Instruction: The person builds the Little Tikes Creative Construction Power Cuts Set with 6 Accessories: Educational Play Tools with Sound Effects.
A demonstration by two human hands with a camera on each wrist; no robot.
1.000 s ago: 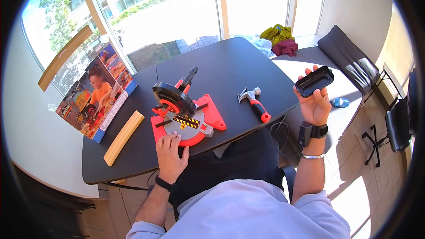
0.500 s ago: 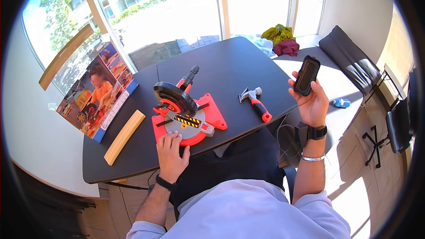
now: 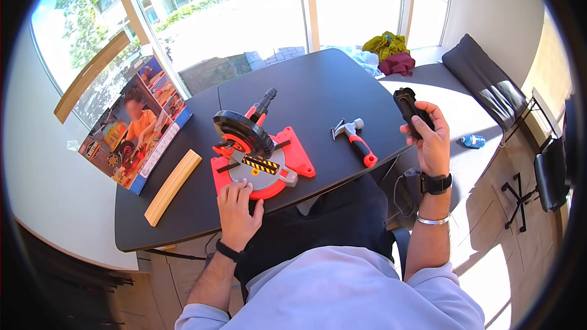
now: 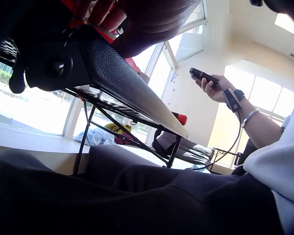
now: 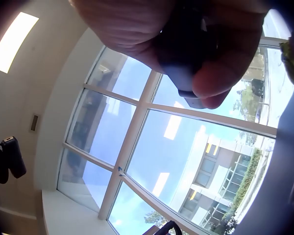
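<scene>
In the head view the right hand [image 3: 433,140] grips a black case-like object [image 3: 411,107], raised beyond the table's right edge. The same object [image 4: 203,77] shows in the left wrist view, and close up, dark and partly cut off, in the right wrist view [image 5: 179,63]. The left hand [image 3: 239,215] rests with its fingers on the front edge of a red and grey toy miter saw [image 3: 263,171], whose black blade guard [image 3: 241,134] stands raised. A toy hammer [image 3: 356,142] with a red and black handle lies right of the saw.
A wooden piece [image 3: 173,187] lies left of the saw on the black table [image 3: 306,95]. Behind it stands a printed box [image 3: 137,125]. Clothes [image 3: 391,53] and a blue bottle [image 3: 473,141] lie on the seating beyond the table.
The right hand has turned the black object over and tilted it, its fingers now wrapped round the lower end, thumb across it. The left hand has stayed on the saw's edge.
</scene>
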